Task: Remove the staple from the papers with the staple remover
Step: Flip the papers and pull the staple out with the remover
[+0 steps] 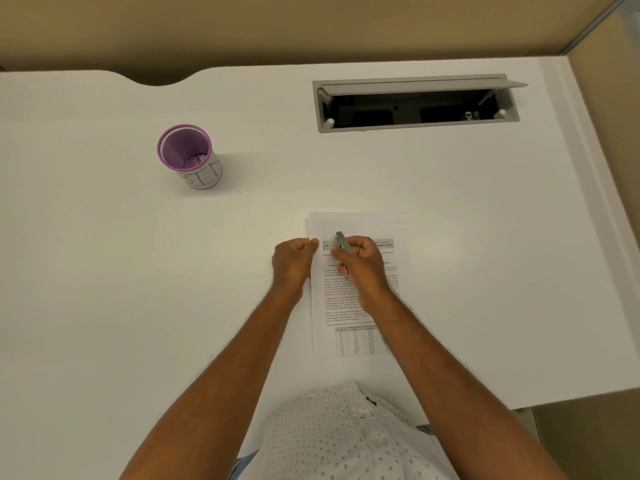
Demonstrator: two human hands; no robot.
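White desk (104,271), seen from above. Printed white paper sheets (356,306) lie flat near the front edge, text and a small table facing the person, top edge pointing away.

Left hand (294,261): curled into a loose fist, pressing down on the left margin of the sheets near the top corner, thumb tip on the paper. Nothing gripped in it; it pins the stack.

Right hand (363,261): closed around a slim metal staple remover with a pink handle end (343,241). The grey metal tip sticks out above the fingers and points away from the person, over the header area near the upper left of the page; the pink end shows below the hand. The tool appears to touch the paper there, but the staple itself is too small to make out.

Far left of the sheets, well apart: purple-rimmed mesh cup with a white paper label (188,155), upright, with small bits at its bottom.

Back right of the desk: grey rectangular cable hatch (415,103), lid propped open, dark inside.

Patterned white shirt (346,434) at the lower edge.
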